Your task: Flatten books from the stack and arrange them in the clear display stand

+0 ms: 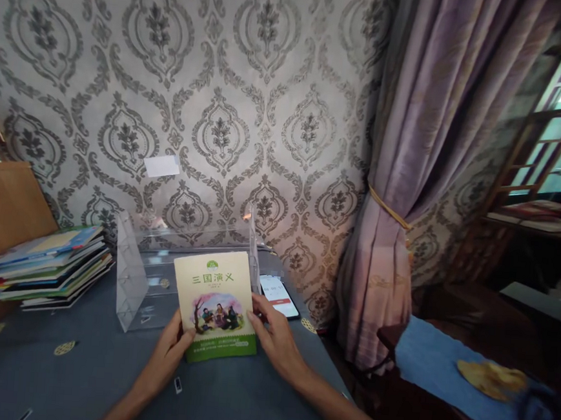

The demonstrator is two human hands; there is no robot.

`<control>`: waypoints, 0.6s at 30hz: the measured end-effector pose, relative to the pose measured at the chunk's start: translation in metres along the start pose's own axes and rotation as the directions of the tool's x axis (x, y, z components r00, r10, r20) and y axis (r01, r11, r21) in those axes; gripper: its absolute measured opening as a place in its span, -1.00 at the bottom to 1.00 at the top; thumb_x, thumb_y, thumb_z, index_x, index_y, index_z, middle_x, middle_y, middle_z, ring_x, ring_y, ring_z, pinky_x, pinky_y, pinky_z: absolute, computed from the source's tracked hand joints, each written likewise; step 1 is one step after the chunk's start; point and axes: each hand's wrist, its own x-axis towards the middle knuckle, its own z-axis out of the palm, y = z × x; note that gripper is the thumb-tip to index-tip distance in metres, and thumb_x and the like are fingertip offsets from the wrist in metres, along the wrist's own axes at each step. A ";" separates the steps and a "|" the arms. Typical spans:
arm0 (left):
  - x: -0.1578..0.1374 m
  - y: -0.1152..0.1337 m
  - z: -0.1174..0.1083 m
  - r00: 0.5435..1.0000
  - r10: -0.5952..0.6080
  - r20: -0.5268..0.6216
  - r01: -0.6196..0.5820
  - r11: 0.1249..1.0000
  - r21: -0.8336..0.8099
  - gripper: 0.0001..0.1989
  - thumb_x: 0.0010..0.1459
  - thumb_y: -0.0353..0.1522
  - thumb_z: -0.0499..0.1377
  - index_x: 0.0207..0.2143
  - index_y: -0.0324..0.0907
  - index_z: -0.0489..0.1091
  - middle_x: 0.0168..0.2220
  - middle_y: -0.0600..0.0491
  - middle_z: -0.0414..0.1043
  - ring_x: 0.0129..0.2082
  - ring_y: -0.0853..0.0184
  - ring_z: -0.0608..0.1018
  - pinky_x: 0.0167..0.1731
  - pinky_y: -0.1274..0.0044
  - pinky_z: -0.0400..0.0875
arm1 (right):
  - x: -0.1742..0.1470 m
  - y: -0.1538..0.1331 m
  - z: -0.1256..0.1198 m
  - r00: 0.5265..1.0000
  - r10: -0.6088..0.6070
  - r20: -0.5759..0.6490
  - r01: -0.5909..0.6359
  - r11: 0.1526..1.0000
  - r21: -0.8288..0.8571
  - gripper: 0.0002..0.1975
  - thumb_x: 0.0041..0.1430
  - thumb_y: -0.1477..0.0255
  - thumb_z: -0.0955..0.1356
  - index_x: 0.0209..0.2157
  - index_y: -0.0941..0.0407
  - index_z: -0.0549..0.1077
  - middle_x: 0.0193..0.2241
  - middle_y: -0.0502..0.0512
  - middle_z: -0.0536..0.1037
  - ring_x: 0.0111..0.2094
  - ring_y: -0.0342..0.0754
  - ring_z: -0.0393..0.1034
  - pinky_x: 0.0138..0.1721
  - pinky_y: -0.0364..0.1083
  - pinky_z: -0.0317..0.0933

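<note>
- My left hand (168,350) pinches the lower left corner of the book (223,282), thumb laid on the front cover and the other fingers mostly hidden behind it.
- My right hand (276,336) pinches the right edge, a little higher up than my left – its thumb is at the cover's side, with the fingers reaching round behind.
- So the book is between my two hands, its cover facing me: cream above, a green band along the bottom, green Chinese characters, and a picture of people by a pink tree. I can't tell whether its lower edge touches the table (101,383).
- Just beyond my right hand lies a phone (281,297), its lit screen up, near the book's right edge.
- Ahead of my left hand, partly behind the book, stands a clear plastic rack (131,276).
- Well to the left of my left hand there's an untidy stack of books (57,267), with a wooden box (8,208) beside it.
- Farther out past my right hand hangs a purple curtain (418,117), gathered by a gold tie (388,209).
- Well to the right of that hand, a yellowish-brown item (490,378) lies on a blue cloth (427,357) – too blurred to name.
</note>
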 end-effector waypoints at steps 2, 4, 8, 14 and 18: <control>0.010 -0.001 0.003 0.999 0.031 -0.018 -0.032 0.999 -0.011 -0.43 0.13 -0.01 0.22 0.07 -0.19 0.42 0.17 -0.13 0.44 0.24 0.05 0.40 0.29 0.23 0.19 | 0.008 0.001 -0.002 1.000 -0.011 -0.005 0.011 1.000 -0.025 -0.66 0.37 0.31 0.24 0.07 0.12 0.44 -0.12 0.19 0.61 -0.12 0.04 0.52 -0.10 -0.02 0.41; 0.020 -0.001 0.006 0.998 0.064 -0.028 -0.065 0.998 -0.023 -0.45 0.13 -0.02 0.23 0.03 -0.19 0.43 0.12 -0.12 0.48 0.18 0.08 0.46 0.25 0.24 0.25 | 0.016 0.000 -0.005 1.000 -0.026 -0.009 0.026 0.998 -0.054 -0.69 0.37 0.32 0.23 0.03 0.10 0.46 -0.14 0.17 0.61 -0.14 0.03 0.51 -0.13 -0.04 0.41; 0.032 0.001 0.009 0.993 0.108 -0.041 -0.109 0.994 -0.005 -0.49 0.08 -0.03 0.27 -0.06 -0.20 0.45 -0.06 -0.11 0.58 0.01 0.07 0.57 0.08 0.26 0.43 | 0.025 0.000 -0.009 0.998 -0.050 -0.036 0.046 0.995 -0.087 -0.74 0.37 0.33 0.23 -0.03 0.06 0.47 -0.17 0.12 0.60 -0.15 0.00 0.49 -0.10 -0.04 0.39; 0.031 0.006 0.006 0.991 0.125 -0.041 -0.121 0.988 0.099 -0.59 0.15 -0.09 0.22 -0.11 -0.21 0.47 -0.12 -0.11 0.60 -0.10 0.12 0.60 -0.05 0.35 0.47 | 0.026 0.005 -0.011 0.996 -0.065 -0.062 0.061 0.996 -0.068 -0.75 0.36 0.35 0.23 -0.03 0.07 0.45 -0.13 0.14 0.59 -0.15 0.00 0.51 -0.09 -0.03 0.41; 0.031 0.014 0.003 0.987 0.144 -0.073 -0.132 0.981 0.145 -0.60 0.13 -0.09 0.21 -0.16 -0.22 0.49 -0.13 -0.12 0.61 -0.12 0.11 0.61 -0.07 0.34 0.47 | 0.028 -0.004 -0.014 0.994 -0.089 -0.065 0.082 0.992 -0.100 -0.75 0.37 0.32 0.25 -0.03 0.08 0.46 -0.13 0.16 0.60 -0.15 0.02 0.52 -0.11 -0.02 0.42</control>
